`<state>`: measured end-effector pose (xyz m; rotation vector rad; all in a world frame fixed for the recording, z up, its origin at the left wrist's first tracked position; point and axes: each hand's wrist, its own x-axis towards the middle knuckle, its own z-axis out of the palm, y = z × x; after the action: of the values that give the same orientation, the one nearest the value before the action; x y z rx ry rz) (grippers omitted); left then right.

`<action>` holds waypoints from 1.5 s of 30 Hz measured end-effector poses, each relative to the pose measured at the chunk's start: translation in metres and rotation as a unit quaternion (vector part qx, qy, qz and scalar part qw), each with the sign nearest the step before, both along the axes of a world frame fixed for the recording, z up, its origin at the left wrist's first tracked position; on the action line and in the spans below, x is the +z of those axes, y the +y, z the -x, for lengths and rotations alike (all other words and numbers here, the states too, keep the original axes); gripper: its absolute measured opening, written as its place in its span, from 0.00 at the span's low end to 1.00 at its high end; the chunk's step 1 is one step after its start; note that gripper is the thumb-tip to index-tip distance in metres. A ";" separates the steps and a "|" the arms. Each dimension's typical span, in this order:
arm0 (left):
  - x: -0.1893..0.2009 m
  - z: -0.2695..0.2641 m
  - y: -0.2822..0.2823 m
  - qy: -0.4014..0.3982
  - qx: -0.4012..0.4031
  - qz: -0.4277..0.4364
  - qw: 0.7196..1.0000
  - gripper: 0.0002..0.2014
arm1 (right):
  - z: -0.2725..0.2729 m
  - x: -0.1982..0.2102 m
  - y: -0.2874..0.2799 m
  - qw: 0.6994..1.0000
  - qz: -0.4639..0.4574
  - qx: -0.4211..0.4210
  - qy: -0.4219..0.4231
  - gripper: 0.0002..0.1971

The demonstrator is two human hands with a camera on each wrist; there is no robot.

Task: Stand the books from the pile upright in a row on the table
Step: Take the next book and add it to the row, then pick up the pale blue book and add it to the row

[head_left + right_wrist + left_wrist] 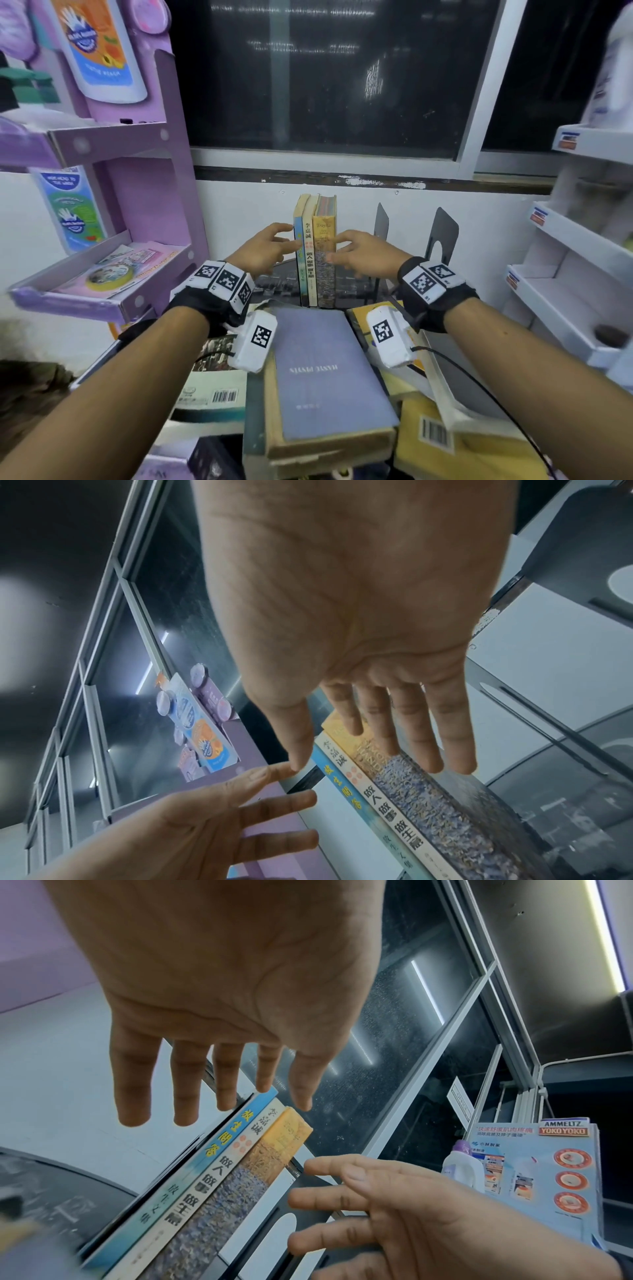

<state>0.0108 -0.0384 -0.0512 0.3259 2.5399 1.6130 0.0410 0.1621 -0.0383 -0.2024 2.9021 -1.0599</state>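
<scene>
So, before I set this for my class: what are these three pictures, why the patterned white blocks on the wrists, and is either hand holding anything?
No machine here: a person wears three cameras. The head view looks down over both arms; each wrist view looks along a palm toward the fingers. The white blocks strapped to the wrists carry printed square patterns; the wrist cameras are probably housed there.

On the table three books stand upright in a row, spines facing the person. The left hand flanks them on one side, the right hand on the other, fingers straight. Neither has a grip on anything; whether the fingertips touch the covers is hard to tell. Two dark metal bookends stand to the right. Nearer the person lies the pile of flat books waiting, a grey-blue one on top.
</scene>
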 end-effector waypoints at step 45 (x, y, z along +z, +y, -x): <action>-0.067 -0.089 -0.019 -0.046 0.035 0.145 0.988 0.58 | -0.105 -0.046 -0.036 0.985 -0.005 -0.054 -0.163 0.20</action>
<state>0.1000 -0.0577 -0.1186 0.1323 2.6896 1.2213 0.1462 0.1262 -0.0842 0.1194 2.6458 -0.9853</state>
